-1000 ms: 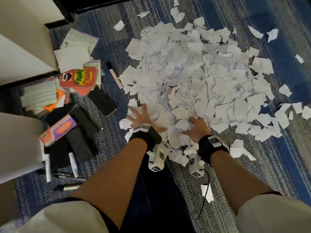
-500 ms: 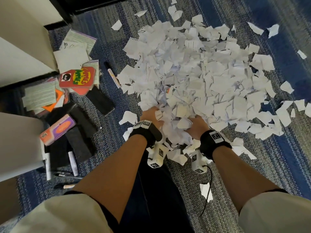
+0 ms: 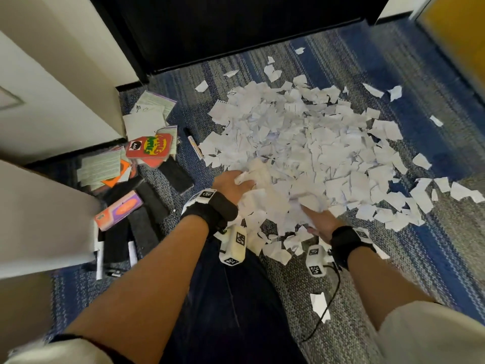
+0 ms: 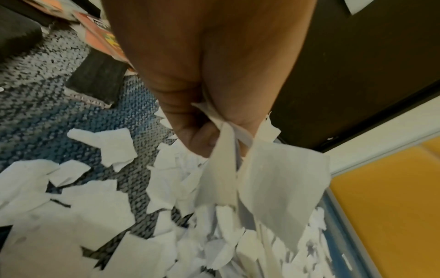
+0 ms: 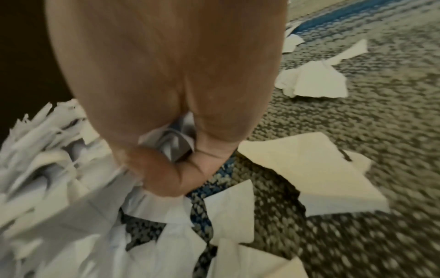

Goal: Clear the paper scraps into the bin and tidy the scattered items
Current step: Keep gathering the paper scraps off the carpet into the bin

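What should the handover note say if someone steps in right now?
Left hand: grips a bunch of paper scraps at the near edge of the pile.
Right hand: grip closed on more scraps, same edge.
Main pile lies on the carpet, with strays around it.
Cards, boxes and markers lie scattered to the left, untouched.
No bin in view.
Done: one double handful gathered.
Left: nearly all the scraps, then tidy the items.

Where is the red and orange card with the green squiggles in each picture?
Head: red card left of centre, beside the paper scraps.
Left wrist: its edge shows top left, behind the left hand.
Right wrist: not in it.
Shared landmark: the carpet.
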Demonstrator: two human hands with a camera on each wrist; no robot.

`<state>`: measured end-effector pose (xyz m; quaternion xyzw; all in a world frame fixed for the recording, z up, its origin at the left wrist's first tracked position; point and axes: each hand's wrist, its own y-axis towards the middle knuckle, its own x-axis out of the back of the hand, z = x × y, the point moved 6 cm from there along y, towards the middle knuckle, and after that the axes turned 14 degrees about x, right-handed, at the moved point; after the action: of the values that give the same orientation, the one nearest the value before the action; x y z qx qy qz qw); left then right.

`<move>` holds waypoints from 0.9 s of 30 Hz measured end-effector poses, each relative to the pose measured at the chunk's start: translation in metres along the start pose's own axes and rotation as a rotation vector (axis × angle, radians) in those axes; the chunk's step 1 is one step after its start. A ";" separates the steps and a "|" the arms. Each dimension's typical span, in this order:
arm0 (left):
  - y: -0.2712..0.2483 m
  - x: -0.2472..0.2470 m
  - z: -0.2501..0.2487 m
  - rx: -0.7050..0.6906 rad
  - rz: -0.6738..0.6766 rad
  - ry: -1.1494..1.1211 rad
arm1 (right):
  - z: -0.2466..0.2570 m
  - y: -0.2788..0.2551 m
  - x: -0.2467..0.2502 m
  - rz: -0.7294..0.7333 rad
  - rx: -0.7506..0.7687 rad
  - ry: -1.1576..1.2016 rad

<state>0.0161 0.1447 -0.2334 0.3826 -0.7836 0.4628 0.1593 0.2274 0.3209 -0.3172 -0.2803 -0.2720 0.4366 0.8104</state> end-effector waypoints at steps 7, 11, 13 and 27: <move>-0.049 0.075 -0.027 -0.132 -0.171 -0.085 | 0.073 -0.038 0.003 -0.003 0.133 0.104; -0.084 0.134 -0.018 -0.179 -0.308 -0.196 | 0.148 -0.071 -0.017 0.019 0.314 0.035; -0.103 0.164 -0.009 -0.187 -0.370 -0.228 | 0.184 -0.090 -0.036 0.053 0.385 0.044; -0.205 0.389 0.226 0.048 -0.902 -0.709 | 0.332 -0.214 -0.346 0.557 0.677 0.032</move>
<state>-0.0623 -0.2797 0.0079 0.8145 -0.5376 0.2099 0.0599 -0.0443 -0.0036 -0.0065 -0.0683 -0.0147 0.6988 0.7119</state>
